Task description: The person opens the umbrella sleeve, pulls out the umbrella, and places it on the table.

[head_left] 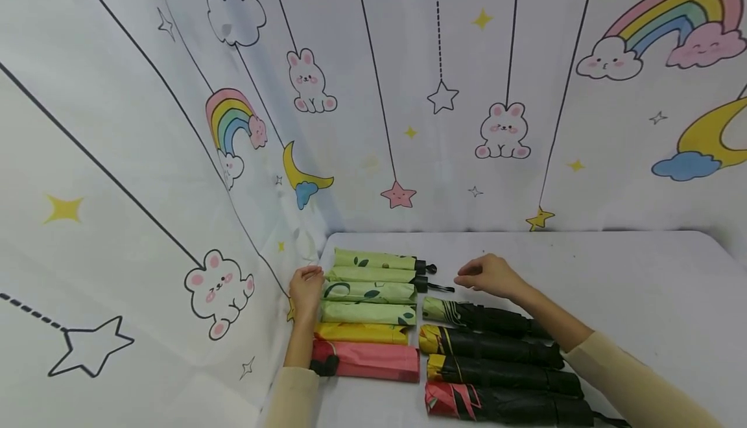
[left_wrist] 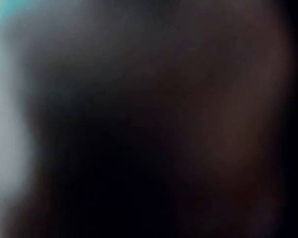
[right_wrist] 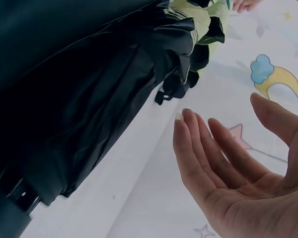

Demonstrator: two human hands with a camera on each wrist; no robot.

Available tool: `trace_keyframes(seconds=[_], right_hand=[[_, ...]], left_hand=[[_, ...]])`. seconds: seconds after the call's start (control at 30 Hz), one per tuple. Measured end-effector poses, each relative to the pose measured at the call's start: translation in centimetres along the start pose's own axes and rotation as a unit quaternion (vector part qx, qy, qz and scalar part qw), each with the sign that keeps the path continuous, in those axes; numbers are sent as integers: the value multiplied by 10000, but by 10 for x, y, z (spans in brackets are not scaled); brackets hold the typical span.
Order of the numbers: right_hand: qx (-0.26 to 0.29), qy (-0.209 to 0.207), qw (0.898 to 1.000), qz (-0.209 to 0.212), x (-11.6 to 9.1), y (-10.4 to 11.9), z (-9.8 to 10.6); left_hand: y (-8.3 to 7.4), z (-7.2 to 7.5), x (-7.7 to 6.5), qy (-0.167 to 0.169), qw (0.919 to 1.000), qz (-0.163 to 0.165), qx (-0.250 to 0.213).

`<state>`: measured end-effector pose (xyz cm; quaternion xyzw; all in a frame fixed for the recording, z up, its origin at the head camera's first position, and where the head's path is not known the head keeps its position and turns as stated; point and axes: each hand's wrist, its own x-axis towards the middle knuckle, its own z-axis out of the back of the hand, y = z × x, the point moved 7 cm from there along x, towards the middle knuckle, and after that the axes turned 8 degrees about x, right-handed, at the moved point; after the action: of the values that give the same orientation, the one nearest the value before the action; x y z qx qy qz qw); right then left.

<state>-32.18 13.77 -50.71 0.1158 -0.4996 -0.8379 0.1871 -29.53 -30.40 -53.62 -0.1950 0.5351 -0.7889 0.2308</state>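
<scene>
Folded umbrellas lie in two columns on the white table. In the left column are several light green umbrellas with leaf prints, the farthest one (head_left: pixel 373 259) at the back, plus a yellow umbrella (head_left: pixel 362 332) and a pink umbrella (head_left: pixel 373 360). My left hand (head_left: pixel 306 288) is beside the left ends of the green umbrellas, fingers loosely bent. Just right of their black handles, my right hand (head_left: pixel 493 275) hovers with relaxed fingers, holding nothing; the right wrist view shows its palm (right_wrist: pixel 238 193) bare. The left wrist view is dark and blurred.
The right column holds a green-and-black umbrella (head_left: pixel 484 318), two yellow-and-black umbrellas (head_left: pixel 496 347) and a red-and-black umbrella (head_left: pixel 508 405) at the front, below my right forearm. A white curtain (head_left: pixel 373 142) with cartoon prints hangs behind the table and along its left side.
</scene>
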Motion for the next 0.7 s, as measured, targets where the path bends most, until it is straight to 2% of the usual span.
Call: trace_keyframes(seconds=[0.17, 0.4, 0.7], right_hand=[[-29, -8, 10000, -46, 9, 0, -7], [-150, 6, 9994, -325, 21, -9, -21], [-142, 94, 9987, -479, 27, -13, -44]], left_hand=[[-1, -5, 1, 130, 9998, 56, -150], [-1, -13, 4, 276, 9995, 43, -117], [2, -20, 4, 419, 9988, 115, -217]])
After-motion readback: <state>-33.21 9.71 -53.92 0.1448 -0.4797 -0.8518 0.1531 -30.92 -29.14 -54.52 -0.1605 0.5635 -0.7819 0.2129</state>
